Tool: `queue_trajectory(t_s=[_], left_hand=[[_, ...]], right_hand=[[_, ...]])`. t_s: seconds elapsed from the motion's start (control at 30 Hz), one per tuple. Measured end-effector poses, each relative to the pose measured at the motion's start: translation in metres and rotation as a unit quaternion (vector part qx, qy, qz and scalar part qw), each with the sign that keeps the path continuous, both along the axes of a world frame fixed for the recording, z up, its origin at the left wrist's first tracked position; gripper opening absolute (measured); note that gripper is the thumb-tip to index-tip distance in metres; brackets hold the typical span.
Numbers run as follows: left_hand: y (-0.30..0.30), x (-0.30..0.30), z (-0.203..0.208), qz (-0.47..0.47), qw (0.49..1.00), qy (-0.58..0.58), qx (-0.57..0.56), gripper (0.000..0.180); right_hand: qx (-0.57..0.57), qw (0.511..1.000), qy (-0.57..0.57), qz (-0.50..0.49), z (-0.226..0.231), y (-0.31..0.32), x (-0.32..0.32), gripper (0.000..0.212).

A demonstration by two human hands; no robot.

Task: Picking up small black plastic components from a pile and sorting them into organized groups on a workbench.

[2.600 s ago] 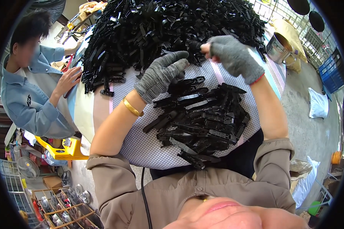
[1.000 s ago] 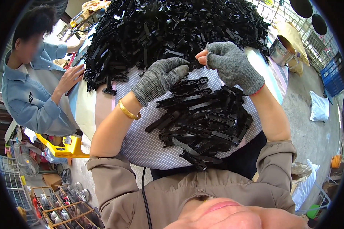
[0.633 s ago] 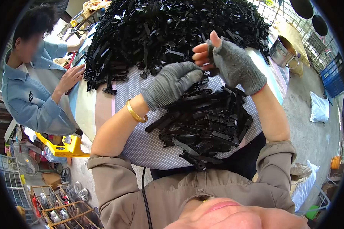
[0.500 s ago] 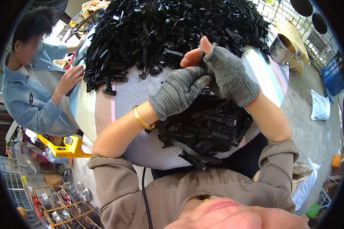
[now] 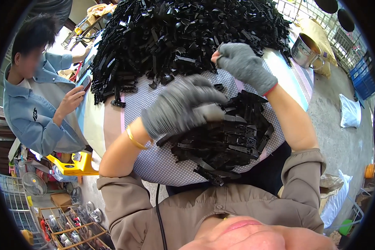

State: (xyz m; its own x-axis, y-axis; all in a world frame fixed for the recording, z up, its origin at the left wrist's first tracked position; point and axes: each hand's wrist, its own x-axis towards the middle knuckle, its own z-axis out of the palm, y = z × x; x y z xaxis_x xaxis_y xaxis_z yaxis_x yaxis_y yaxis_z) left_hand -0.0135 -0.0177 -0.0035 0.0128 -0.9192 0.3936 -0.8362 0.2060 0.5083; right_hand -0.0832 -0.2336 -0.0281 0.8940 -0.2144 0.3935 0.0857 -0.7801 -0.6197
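Note:
A large heap of small black plastic parts covers the far half of the cloth-covered table. Closer to me lies a smaller pile of long black plastic parts. My left hand, in a grey knit glove and smeared by motion, is above the left side of this near pile. Its fingers stretch out with the thumb apart, and a part in the pile shows just past the thumb tip. My right hand, in a grey fingertip-less glove, is at the near edge of the large heap. Its fingers point left and are mostly hidden behind the hand's back.
At the left edge of the table a person in a blue jacket holds a phone. A metal pot stands at the right by a tan sack. A yellow stool and a shoe rack are lower left.
My hands, together before, have parted. The left has come down and left over the near pile; the right has moved slightly left and turned back-up at the heap. The other person now shows a phone.

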Motion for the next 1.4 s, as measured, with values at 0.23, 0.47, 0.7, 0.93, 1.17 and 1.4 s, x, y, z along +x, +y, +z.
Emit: queue_trajectory(t_s=[0.23,0.47,0.7,0.93,1.17,1.4], left_hand=[[0.004,0.098,-0.006,0.488,0.856,-0.130,0.108,0.043],[-0.004,0.102,-0.021,0.499,0.844,-0.167,0.102,0.037],[-0.007,0.071,-0.015,0.323,0.933,0.134,-0.084,0.018],[-0.010,0.011,-0.003,0.056,0.980,0.192,-0.004,0.024],[-0.015,0.016,-0.014,0.061,0.963,0.256,-0.063,0.023],[-0.007,0.021,0.000,0.044,0.830,0.556,-0.017,0.021]], right_hand=[[-0.241,0.970,0.006,-0.016,-0.010,0.003,0.012,0.019],[-0.177,0.984,-0.015,-0.019,-0.004,-0.002,0.008,0.017],[0.042,0.998,-0.008,0.039,0.010,0.018,-0.005,0.015],[0.032,0.987,0.129,0.086,0.034,0.036,-0.023,0.028],[0.163,0.978,0.078,0.101,0.029,0.027,-0.021,0.032],[0.375,0.912,0.072,0.152,0.024,0.025,-0.020,0.021]])
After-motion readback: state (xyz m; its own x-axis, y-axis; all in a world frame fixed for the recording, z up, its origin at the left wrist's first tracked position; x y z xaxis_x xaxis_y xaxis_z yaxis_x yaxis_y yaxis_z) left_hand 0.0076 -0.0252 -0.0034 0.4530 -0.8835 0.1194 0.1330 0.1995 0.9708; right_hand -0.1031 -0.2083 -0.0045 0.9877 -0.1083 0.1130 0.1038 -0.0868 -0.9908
